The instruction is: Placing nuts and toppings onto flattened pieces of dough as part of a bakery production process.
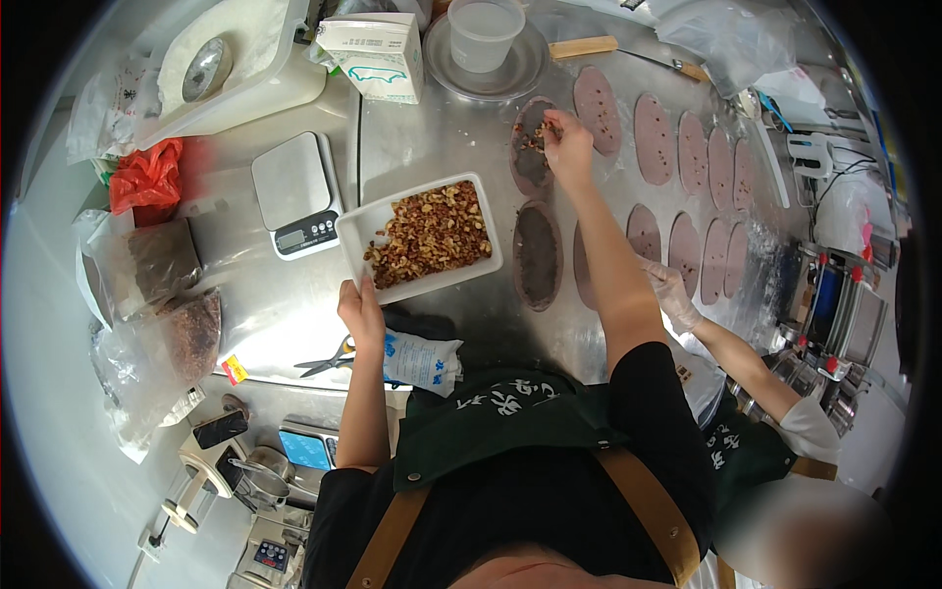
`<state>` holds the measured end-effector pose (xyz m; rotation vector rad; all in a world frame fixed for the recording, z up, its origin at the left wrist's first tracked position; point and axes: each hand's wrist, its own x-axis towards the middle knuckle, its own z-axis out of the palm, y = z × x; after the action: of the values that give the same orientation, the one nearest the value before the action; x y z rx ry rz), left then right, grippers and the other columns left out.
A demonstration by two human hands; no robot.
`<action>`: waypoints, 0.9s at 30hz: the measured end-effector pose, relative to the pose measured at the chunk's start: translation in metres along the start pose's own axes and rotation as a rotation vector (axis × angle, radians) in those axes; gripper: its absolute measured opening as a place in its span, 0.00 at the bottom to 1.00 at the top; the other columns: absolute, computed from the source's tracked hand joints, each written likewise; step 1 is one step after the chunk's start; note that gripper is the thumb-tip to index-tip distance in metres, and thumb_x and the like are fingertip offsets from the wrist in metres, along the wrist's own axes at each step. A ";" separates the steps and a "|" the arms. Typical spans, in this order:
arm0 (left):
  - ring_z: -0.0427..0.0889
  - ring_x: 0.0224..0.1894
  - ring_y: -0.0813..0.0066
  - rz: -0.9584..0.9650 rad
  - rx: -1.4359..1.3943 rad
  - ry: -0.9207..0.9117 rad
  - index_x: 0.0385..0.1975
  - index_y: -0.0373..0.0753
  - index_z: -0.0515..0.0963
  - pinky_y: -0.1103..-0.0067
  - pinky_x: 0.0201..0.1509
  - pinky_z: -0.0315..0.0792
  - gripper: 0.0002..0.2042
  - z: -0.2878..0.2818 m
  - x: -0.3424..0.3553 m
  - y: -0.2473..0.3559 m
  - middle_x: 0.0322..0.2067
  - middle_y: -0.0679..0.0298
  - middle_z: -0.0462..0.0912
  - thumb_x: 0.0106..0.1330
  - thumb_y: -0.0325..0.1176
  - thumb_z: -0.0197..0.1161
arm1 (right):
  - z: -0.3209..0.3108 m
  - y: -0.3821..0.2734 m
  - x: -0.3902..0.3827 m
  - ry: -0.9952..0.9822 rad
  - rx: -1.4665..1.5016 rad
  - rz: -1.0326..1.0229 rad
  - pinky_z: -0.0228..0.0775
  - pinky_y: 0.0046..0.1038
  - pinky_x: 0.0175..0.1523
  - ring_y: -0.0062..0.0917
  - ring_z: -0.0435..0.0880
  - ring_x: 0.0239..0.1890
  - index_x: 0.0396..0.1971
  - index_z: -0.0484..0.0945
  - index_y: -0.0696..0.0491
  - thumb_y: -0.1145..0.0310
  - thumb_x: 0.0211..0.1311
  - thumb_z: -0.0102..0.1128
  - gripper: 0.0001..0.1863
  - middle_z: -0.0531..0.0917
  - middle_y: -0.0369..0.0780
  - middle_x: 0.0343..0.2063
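Observation:
My left hand (361, 309) grips the near left corner of a white rectangular tray (348, 234). Chopped nuts (432, 234) in mixed browns and reds fill most of it. Farther off and to the right, my right hand (571, 152) is closed in a pinch just above an oval dough piece (531, 172) with a dark spread on it. Some nut bits show at my fingertips and on that spread. Nearer to me lies a second oval with dark spread (538, 257), without nuts on it. My right forearm partly hides another oval behind it.
Several pinkish dough ovals (653, 139) dotted with bits lie in two rows to the right. A co-worker's gloved hand (671, 294) reaches in there. Left are a kitchen scale (294, 187) and a white tub (280, 93); scissors (329, 361) lie near the front edge.

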<state>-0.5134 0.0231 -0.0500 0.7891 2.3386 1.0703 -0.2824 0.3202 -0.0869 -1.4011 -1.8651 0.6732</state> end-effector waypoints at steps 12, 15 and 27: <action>0.67 0.21 0.65 0.000 0.020 -0.004 0.21 0.26 0.70 0.73 0.27 0.63 0.10 0.000 0.002 0.002 0.19 0.54 0.69 0.61 0.26 0.53 | -0.004 0.009 0.003 -0.089 0.014 -0.066 0.72 0.33 0.41 0.39 0.80 0.35 0.36 0.77 0.57 0.83 0.43 0.51 0.16 0.80 0.46 0.35; 0.67 0.21 0.65 -0.010 0.022 -0.014 0.21 0.25 0.70 0.73 0.27 0.63 0.09 0.000 0.003 0.003 0.19 0.54 0.69 0.61 0.26 0.53 | -0.006 0.015 0.001 -0.071 0.068 -0.035 0.72 0.32 0.41 0.38 0.81 0.35 0.36 0.78 0.57 0.83 0.44 0.50 0.17 0.80 0.46 0.35; 0.69 0.22 0.66 -0.004 0.041 -0.032 0.23 0.25 0.71 0.74 0.28 0.63 0.09 -0.001 0.002 0.006 0.20 0.54 0.70 0.61 0.26 0.52 | -0.015 0.010 -0.010 -0.012 -0.122 -0.088 0.70 0.33 0.38 0.38 0.77 0.33 0.31 0.79 0.56 0.83 0.42 0.51 0.14 0.78 0.42 0.29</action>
<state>-0.5139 0.0275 -0.0448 0.8103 2.3412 1.0029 -0.2633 0.3137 -0.0877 -1.3840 -1.9936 0.5330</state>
